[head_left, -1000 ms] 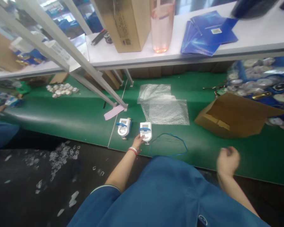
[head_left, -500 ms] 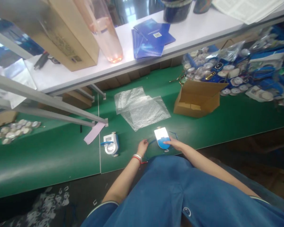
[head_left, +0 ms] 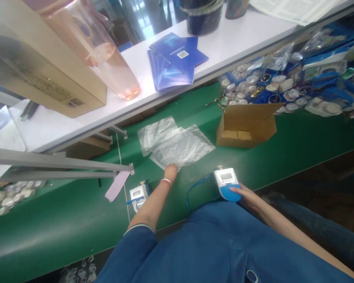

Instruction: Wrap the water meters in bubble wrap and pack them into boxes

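Note:
My right hand (head_left: pixel 247 197) grips a white and blue meter device (head_left: pixel 225 183) at the near edge of the green conveyor belt (head_left: pixel 61 220). A blue wire (head_left: pixel 195 187) trails from it to the left. My left hand (head_left: pixel 170 172), red band on the wrist, reaches forward and touches the near edge of the bubble wrap sheets (head_left: pixel 177 143); its fingers are largely hidden. A second white and blue meter device (head_left: pixel 138 194) lies on the belt left of my left forearm.
An open cardboard box (head_left: pixel 246 125) lies on its side to the right. Packaged parts (head_left: pixel 286 84) pile at far right. A white shelf (head_left: pixel 135 106) above holds blue booklets (head_left: pixel 172 61), a pink bottle (head_left: pixel 106 63) and a carton (head_left: pixel 32 74). A pink slip (head_left: pixel 117 185) lies by a metal frame (head_left: pixel 53 162).
My left hand let go of the meter device and reached forward to the bubble wrap. My right hand took the device and drew it to the right. The view shifted right.

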Action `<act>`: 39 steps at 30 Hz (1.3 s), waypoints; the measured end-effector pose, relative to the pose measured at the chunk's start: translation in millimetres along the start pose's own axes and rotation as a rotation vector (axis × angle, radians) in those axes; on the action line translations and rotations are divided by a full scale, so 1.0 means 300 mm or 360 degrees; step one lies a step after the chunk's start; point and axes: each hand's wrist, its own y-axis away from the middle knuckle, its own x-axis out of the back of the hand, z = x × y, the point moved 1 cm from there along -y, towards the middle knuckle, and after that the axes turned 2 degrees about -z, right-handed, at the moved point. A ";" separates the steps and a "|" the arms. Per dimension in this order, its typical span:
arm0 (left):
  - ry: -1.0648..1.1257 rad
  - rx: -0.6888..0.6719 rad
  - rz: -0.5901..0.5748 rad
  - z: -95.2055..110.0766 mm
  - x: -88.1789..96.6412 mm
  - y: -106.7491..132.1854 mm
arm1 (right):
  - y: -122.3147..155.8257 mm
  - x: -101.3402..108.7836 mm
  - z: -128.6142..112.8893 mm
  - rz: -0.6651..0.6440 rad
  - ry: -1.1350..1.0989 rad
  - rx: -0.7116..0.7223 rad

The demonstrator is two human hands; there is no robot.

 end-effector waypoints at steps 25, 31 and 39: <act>0.0074 -0.0623 -0.0179 0.452 -0.313 0.248 | 0.170 0.180 0.090 0.0357 -0.0311 0.0018; -0.0091 -0.0532 -0.0231 0.149 -0.168 0.279 | 0.228 0.216 0.103 0.0453 -0.0368 -0.0016; -0.0089 0.0096 0.0054 0.158 -0.005 -0.026 | 0.246 0.213 0.070 0.0415 -0.0358 0.0039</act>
